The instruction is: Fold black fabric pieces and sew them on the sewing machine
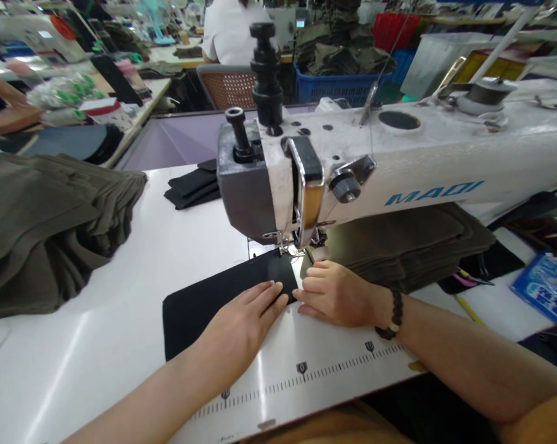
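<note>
A black fabric piece (204, 308) lies flat on the white table, its right end under the needle area of the sewing machine (301, 209). My left hand (241, 320) rests on this piece with the fingers stretched out, pressing it near its right end. Just right of the fabric's edge is my right hand (336, 293), fingers curled and the thumb and index tips at the cloth's corner. Whether those fingertips pinch anything is hard to make out. A dark beaded bracelet (391, 314) circles the right wrist.
Olive fabric pieces (51, 222) are heaped at the left; another olive stack (408, 240) lies beneath the machine arm. Small folded black pieces (195, 184) sit behind. A blue packet (549, 290) and yellow stick (470, 310) are at the right. A person (236, 31) sits beyond.
</note>
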Tool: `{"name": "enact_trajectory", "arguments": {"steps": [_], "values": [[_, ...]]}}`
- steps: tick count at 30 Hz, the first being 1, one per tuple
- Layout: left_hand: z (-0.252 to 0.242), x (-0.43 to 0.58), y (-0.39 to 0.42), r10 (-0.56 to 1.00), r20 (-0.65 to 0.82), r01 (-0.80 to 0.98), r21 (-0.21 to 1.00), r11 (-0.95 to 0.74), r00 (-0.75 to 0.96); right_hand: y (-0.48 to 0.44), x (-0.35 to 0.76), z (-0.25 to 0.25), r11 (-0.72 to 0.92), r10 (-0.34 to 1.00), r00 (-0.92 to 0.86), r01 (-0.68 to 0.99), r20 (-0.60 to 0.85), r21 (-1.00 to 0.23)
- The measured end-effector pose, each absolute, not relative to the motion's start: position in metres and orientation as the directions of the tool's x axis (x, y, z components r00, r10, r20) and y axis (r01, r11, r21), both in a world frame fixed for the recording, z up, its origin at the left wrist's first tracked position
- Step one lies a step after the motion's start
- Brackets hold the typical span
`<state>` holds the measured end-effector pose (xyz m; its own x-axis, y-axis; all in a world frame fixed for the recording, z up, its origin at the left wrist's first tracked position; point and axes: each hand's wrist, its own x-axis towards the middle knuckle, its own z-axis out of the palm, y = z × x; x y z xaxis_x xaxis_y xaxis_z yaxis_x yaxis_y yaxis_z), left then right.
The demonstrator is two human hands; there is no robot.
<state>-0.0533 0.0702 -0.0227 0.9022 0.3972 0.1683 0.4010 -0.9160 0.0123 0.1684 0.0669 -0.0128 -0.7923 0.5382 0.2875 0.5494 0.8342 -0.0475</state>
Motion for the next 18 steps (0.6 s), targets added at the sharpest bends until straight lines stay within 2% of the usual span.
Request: {"name": "enact_trajectory", "arguments": {"steps": [8,13,18], "values": [[-0.022,-0.052,0.073,0.437,0.174,0.435,0.051,-0.899,0.882,0.064,0.164,-0.013,0.789,0.601,-0.757,0.612,0.258,-0.044],[-0.017,-0.054,0.085,0.383,0.143,0.392,-0.036,-0.919,0.913,0.066,0.161,-0.014,0.731,0.675,-0.703,0.678,0.226,-0.076],[-0.015,-0.051,0.101,0.395,0.131,0.408,-0.093,-0.908,0.909,0.068,0.155,-0.016,0.653,0.751,-0.637,0.755,0.173,-0.056]]}}
